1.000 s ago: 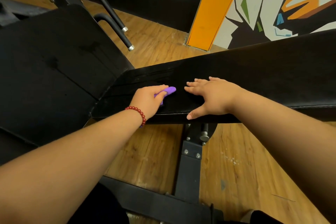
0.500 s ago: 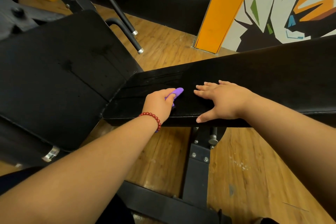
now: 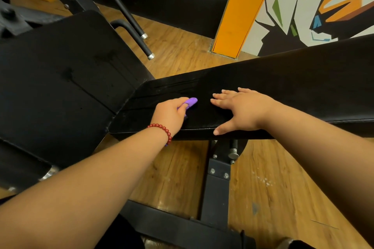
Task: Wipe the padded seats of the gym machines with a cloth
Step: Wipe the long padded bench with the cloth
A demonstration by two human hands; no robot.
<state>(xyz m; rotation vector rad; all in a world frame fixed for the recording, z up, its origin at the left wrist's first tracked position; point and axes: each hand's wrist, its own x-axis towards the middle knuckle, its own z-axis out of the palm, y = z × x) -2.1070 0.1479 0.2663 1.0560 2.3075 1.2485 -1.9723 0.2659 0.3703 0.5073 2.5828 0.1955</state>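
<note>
Left hand of mine (image 3: 169, 114), just left of the frame's centre, has its fingers curled round the bunched purple cloth (image 3: 191, 102) and presses it onto the near end of the long black bench pad (image 3: 283, 79), which runs off to the right edge. Only a small wad touches the pad, so I judge I should flatten the cloth under my palm and draw overlapping strokes along the pad, edge to edge. Further right, my right hand (image 3: 242, 110) lies flat on the same pad, fingers spread and holding nothing. I would brace on it, then lift it clear of the cloth's path.
</note>
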